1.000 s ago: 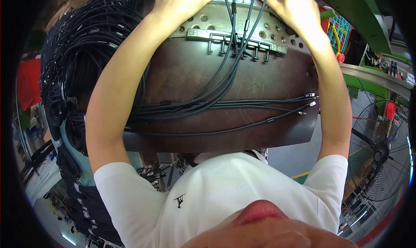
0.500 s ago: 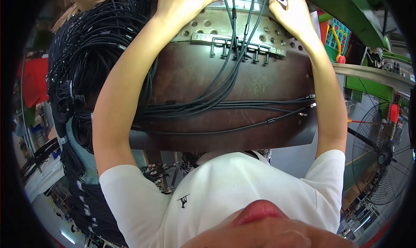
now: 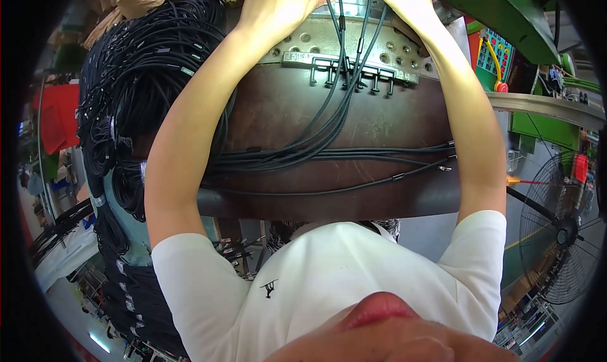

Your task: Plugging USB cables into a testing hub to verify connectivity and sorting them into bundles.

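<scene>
Benchtop (image 3: 392, 118), dark brown, spreads beneath the work, with a heap of black cables (image 3: 158, 52) at its left edge. Along its far edge sits a perforated metal plate (image 3: 322, 33). Over the plate's far side reach the left hand (image 3: 278, 8) and right hand (image 3: 404, 1), either side of the upright strands; most fingers are cut off, so their grip cannot be told. Loose cables (image 3: 272, 163) bend from the plate toward the benchtop's left edge, passing over a pegged bar (image 3: 310, 61). One silvery connector (image 3: 445, 168) lies near the right edge.
</scene>
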Tool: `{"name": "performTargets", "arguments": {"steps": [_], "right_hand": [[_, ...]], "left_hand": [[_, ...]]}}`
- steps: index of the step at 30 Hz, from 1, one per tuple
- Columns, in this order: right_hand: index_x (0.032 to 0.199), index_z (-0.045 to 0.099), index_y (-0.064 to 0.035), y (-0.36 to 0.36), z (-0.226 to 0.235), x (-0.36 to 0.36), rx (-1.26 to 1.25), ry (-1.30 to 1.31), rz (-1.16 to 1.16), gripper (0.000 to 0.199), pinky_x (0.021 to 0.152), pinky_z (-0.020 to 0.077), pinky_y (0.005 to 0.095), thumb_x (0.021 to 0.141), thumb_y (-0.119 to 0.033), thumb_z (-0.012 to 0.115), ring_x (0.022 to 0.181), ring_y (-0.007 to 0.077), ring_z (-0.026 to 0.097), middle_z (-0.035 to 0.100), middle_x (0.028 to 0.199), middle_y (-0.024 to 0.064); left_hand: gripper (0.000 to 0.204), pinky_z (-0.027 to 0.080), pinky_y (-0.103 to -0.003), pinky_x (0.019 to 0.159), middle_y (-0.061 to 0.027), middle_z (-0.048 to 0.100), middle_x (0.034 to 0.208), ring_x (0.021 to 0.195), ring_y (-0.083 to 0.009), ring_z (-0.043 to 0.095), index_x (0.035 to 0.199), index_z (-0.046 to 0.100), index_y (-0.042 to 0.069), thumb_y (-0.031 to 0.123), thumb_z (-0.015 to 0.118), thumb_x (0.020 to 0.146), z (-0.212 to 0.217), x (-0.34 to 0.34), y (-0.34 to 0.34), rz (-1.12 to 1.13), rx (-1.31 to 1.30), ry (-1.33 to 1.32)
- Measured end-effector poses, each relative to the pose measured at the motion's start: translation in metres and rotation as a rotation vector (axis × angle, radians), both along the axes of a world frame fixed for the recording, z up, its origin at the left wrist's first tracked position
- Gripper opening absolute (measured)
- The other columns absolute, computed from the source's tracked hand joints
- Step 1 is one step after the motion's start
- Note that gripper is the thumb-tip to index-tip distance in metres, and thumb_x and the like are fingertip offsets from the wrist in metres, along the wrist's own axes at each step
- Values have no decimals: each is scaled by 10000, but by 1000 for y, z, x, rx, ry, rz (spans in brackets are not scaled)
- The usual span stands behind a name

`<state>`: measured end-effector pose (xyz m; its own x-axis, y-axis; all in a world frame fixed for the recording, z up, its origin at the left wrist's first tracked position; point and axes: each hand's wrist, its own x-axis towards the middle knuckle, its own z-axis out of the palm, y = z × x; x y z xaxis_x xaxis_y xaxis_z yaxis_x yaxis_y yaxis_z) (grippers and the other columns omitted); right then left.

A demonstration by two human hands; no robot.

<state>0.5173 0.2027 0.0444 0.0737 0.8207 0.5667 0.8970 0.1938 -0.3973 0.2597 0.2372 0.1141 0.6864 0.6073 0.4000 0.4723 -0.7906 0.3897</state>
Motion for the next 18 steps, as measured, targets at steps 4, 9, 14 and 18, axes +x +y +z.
{"name": "performTargets", "arguments": {"steps": [4, 9, 14, 18], "right_hand": [[999, 638, 12, -6, 10, -1, 75, 5, -30, 214, 724, 495, 424, 926, -164, 541, 862, 319, 629, 654, 918, 180], [1078, 651, -5, -129, 83, -44, 56, -215, 191, 195, 950, 449, 332, 922, -64, 549, 1094, 247, 606, 638, 1173, 127], [1132, 586, 34, -392, 36, -12, 69, 416, -425, 231, 945, 466, 368, 989, -42, 422, 1030, 257, 604, 625, 1117, 146], [1271, 519, 20, -447, -30, -77, -467, 273, -446, 385, 1052, 379, 383, 910, -96, 590, 1236, 309, 501, 529, 1288, 181]], "left_hand": [[244, 490, -472, 765, -204, 651, 923, 865, -386, 625, 993, 656, 31, 213, 605, 838, 12, 6, -10, -186, 140, -182], [332, 480, -452, 886, -204, 652, 1012, 936, -349, 630, 1099, 588, -34, 226, 570, 894, 18, -41, -38, -85, 306, -111], [381, 450, -388, 1005, -151, 518, 1392, 1155, -329, 596, 1278, 600, 72, 296, 538, 976, 45, -192, -150, -754, -1241, 303], [257, 456, -472, 901, -218, 636, 1071, 1029, -411, 586, 1065, 645, 23, 204, 600, 889, -38, -220, -244, -109, -725, 694]]}}
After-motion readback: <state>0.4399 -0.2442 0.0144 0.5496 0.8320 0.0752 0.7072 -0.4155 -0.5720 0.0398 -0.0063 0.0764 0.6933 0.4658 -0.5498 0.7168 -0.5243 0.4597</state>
